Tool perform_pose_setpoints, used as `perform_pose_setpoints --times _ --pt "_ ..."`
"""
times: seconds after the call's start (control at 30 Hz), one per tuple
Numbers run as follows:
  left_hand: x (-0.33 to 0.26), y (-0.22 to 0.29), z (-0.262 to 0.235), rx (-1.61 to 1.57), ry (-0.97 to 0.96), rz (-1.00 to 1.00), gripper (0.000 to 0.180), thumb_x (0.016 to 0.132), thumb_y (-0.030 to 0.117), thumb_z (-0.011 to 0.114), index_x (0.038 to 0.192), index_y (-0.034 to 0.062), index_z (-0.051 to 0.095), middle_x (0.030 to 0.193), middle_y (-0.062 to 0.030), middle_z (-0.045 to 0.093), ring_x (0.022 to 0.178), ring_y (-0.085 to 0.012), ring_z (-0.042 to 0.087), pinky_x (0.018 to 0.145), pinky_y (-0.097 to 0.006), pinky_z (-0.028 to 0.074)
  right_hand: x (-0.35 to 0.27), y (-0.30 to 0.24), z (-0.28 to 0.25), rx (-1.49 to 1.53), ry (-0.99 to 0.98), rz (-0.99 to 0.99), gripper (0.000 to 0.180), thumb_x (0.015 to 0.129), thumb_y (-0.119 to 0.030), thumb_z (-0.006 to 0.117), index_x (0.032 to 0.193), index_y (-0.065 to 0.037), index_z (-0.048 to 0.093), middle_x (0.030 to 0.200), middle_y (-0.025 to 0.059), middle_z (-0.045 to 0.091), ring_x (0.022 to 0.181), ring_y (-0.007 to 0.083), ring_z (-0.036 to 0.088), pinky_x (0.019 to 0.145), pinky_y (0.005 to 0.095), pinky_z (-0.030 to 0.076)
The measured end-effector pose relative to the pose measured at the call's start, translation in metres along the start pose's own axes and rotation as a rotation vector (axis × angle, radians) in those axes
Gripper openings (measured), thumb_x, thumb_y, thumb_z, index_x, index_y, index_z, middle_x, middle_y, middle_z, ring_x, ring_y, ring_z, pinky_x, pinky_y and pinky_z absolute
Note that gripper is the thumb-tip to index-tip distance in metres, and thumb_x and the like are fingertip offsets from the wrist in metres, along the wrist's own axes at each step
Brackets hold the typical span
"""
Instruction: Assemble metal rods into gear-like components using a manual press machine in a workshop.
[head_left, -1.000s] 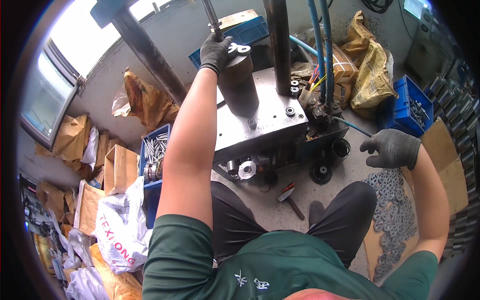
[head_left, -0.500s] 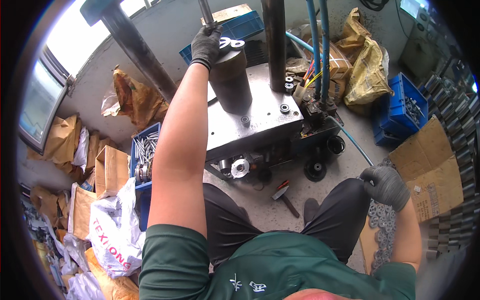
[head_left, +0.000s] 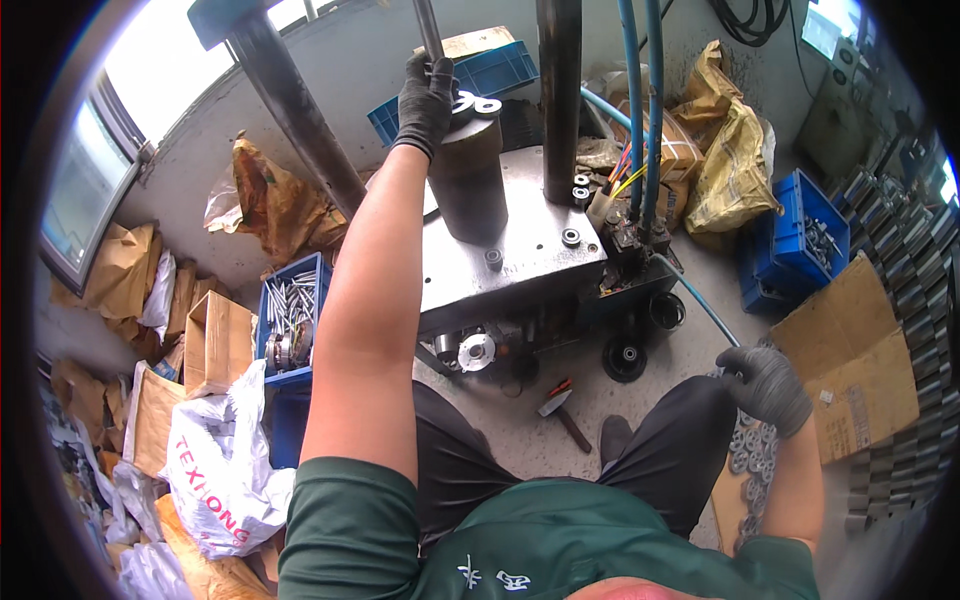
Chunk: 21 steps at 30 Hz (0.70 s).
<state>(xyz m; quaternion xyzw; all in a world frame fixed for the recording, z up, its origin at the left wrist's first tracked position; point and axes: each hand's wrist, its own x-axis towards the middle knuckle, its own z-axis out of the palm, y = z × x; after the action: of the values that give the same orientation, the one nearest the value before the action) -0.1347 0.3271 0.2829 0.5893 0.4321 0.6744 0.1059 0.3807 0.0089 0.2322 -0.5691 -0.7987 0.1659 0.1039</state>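
Observation:
My left hand [head_left: 427,100], in a dark grey glove, reaches up and has its fingers closed round a metal shaft [head_left: 428,28] that rises out of the top of the picture. Beside that hand, pale ring-shaped metal parts [head_left: 487,105] lie on top of a dark upright cylinder [head_left: 470,185]. The cylinder stands on a shiny steel machine table [head_left: 555,240]. At the right, my gloved right hand [head_left: 768,388] is wrapped round the end of a thin blue lever [head_left: 702,303] that slopes up to the machine's valve block [head_left: 628,235]. The shaft's lower end is hidden by my left hand.
Dark columns [head_left: 560,110] and blue hoses [head_left: 655,120] flank the machine table. Small bearings [head_left: 571,238] sit on it. A hammer [head_left: 570,425] lies on the floor. Left is a blue crate of metal pins [head_left: 290,300]; right, a blue bin [head_left: 800,225] and flat cardboard [head_left: 850,360].
The view has shifted slightly. My left hand sits a little higher on the shaft, and its fingers now cover the collar that showed above them. My right hand keeps its hold on the lever.

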Motion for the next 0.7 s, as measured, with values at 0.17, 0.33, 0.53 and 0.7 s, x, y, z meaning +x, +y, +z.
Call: perform_pose_setpoints --times 0.17,0.33,0.53,0.7 --pt "0.004 0.009 -0.002 -0.039 0.006 -0.158 0.043 0.106 0.045 0.06 0.126 0.0073 0.058 0.078 -0.0061 0.066 0.07 -0.0152 0.065 0.067 -0.033 0.055 -0.003 0.0 0.001 0.06 0.009 0.052 0.029 0.083 -0.018 0.069 0.107 -0.004 0.076 0.096 0.0224 0.074 0.089 0.0384 0.073 0.082 0.044 0.058" --pt "0.003 0.017 0.002 -0.025 0.017 -0.178 0.037 0.108 0.037 0.058 0.126 0.0053 0.056 0.072 -0.0044 0.063 0.059 -0.0118 0.059 0.058 -0.029 0.052 -0.003 -0.006 0.0 0.083 0.032 0.076 0.029 0.083 -0.018 0.068 0.107 -0.003 0.076 0.096 0.022 0.074 0.088 0.038 0.073 0.082 0.0436 0.058" --pt "0.01 0.014 -0.006 -0.037 0.026 -0.19 0.036 0.106 0.038 0.058 0.121 0.0054 0.061 0.072 -0.006 0.065 0.062 -0.0142 0.063 0.059 -0.031 0.053 0.004 -0.011 -0.001 0.098 0.051 0.072 0.028 0.082 -0.015 0.068 0.106 -0.003 0.076 0.095 0.0199 0.075 0.086 0.0355 0.074 0.08 0.0428 0.058" --pt "0.013 0.01 0.006 -0.098 0.027 -0.15 0.038 0.105 0.041 0.057 0.121 0.0072 0.064 0.073 -0.0088 0.069 0.064 -0.0183 0.068 0.062 -0.036 0.055 -0.003 0.003 0.005 0.117 0.156 0.071 0.027 0.081 -0.013 0.069 0.105 -0.005 0.076 0.089 0.0168 0.075 0.079 0.0344 0.073 0.076 0.042 0.058"
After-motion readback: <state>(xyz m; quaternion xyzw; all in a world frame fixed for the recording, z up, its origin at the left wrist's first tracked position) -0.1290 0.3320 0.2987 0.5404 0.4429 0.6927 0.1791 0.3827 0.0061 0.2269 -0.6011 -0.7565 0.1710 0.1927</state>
